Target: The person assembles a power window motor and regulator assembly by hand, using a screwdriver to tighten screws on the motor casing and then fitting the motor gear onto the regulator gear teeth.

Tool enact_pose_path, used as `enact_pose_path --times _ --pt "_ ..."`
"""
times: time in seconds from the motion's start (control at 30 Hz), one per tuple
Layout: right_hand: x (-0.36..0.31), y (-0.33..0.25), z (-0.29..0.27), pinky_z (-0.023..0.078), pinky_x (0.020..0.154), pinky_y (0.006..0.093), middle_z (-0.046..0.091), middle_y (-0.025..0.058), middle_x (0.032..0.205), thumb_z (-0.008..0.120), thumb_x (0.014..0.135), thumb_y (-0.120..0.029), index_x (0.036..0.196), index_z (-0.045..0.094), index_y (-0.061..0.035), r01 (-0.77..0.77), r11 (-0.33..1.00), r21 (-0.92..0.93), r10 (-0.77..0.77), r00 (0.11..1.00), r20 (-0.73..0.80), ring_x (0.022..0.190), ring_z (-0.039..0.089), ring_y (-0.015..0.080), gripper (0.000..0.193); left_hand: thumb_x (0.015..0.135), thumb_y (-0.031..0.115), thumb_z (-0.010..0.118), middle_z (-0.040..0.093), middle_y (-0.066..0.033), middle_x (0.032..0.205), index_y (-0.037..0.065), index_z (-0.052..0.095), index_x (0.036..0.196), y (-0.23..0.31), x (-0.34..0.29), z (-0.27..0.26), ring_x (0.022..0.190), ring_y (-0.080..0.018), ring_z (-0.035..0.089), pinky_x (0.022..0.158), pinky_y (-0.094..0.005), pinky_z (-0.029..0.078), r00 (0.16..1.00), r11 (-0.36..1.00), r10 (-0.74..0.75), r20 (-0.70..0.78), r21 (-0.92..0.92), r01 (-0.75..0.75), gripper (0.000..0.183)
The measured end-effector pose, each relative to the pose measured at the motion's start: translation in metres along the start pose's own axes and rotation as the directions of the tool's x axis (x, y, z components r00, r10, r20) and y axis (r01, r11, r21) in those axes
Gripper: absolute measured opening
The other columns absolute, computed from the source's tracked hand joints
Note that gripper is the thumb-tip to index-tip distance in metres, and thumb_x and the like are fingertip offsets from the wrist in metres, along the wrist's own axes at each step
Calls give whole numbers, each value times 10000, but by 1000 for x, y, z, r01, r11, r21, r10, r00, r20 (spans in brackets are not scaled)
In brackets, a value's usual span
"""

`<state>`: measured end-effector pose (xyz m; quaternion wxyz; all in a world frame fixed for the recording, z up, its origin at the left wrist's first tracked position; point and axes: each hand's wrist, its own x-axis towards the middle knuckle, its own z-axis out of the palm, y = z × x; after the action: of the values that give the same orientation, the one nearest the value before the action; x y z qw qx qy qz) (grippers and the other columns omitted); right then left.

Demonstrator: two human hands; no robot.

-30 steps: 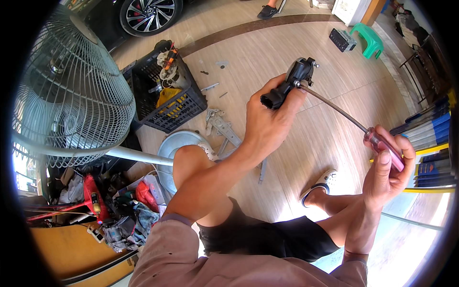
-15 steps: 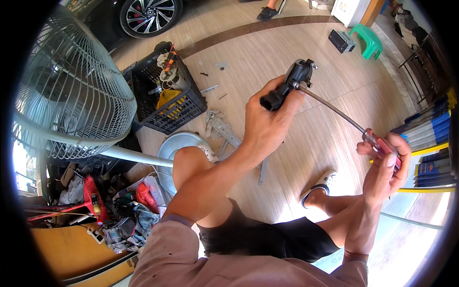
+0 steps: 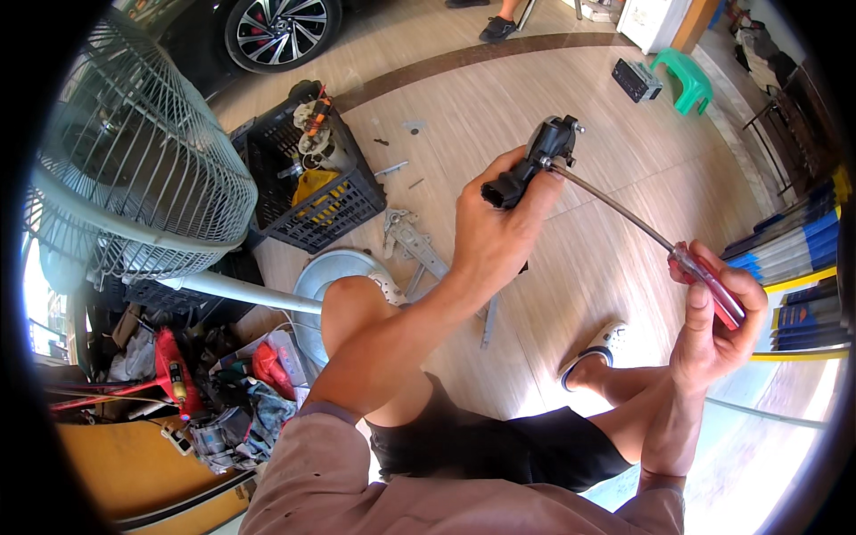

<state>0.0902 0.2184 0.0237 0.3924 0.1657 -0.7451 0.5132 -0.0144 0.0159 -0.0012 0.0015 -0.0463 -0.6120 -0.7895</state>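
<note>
My left hand (image 3: 504, 214) is closed around a black plastic car part (image 3: 542, 147) with a connector socket at its lower left end and small metal screws on its right side. In my right hand (image 3: 713, 330) is a screwdriver (image 3: 637, 218) with a clear red handle and a long steel shaft. The handle lies along my curled fingers, and the thumb stands away from it. The screwdriver's tip meets the black part near a screw just beside my left thumb; whether it sits in the screw's head is too small to tell.
A pedestal fan (image 3: 143, 169) stands at left beside a black plastic crate (image 3: 325, 214) of parts. Metal pieces (image 3: 415, 245) lie on the floor. A car wheel (image 3: 283, 31), a car radio (image 3: 636, 80) and a green stool (image 3: 685, 80) are farther off. Yellow-edged racks (image 3: 802, 285) stand at right.
My right thumb has lifted off the screwdriver handle, and the handle has turned in my fingers. My left hand and the black part have shifted slightly left and down.
</note>
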Motion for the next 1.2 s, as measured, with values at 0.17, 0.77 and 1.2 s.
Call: enact_pose_path --times 0.17,0.77,1.2 --pt "2 1 0 583 831 391 689 253 1076 687 934 -91 1133 531 0 -152 983 98 156 987 -32 861 715 271 269 910 176 693 579 39 750 -49 640 1173 -6 3 -3 620 -14 468 524 -200 373 1000 1000 20 18 -11 -20 350" --pt "2 -7 -14 399 405 213 645 96 636 433 1068 -365 937 645 65 -478 870 124 476 878 45 379 502 97 496 908 167 700 568 41 744 -56 623 1199 -4 1 -4 638 -21 481 549 -198 387 990 989 143 -15 28 -143 374" --pt "-5 2 -8 511 556 248 642 178 906 517 1035 -164 1205 528 74 -41 999 -6 42 994 100 629 604 160 293 907 167 710 570 36 741 -51 621 1208 3 0 -3 661 -21 481 569 -200 394 985 984 168 -25 70 -166 382"
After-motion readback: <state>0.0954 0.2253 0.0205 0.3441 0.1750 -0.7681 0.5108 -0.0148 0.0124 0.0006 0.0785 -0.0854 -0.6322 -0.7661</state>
